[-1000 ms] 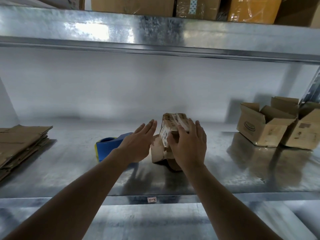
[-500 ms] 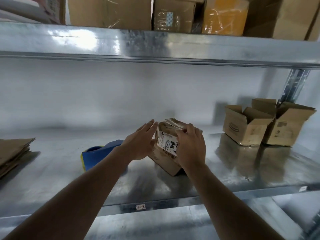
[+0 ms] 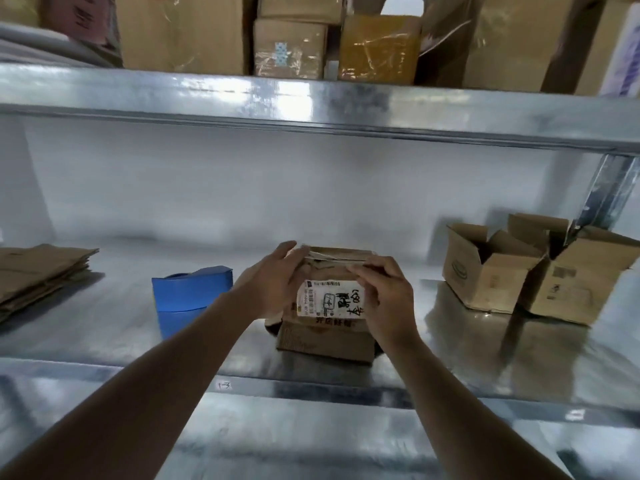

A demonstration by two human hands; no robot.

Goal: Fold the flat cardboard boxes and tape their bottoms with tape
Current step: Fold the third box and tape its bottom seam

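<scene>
box (image 3: 329,317) mid-shelf, near front edge | left hand (image 3: 273,282) flat on its left side | right hand (image 3: 384,296) pinching top flap | tape dispenser (image 3: 190,296) nearer left hand

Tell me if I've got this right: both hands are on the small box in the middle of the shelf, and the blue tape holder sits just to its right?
Not quite. The head view shows the blue tape holder to the left of the small box, not the right. The rest holds: the left hand and right hand are both on that box, mid-shelf.

cardboard box (image 3: 325,336) turned label-forward, left hand (image 3: 273,284) now pressing its side
</scene>
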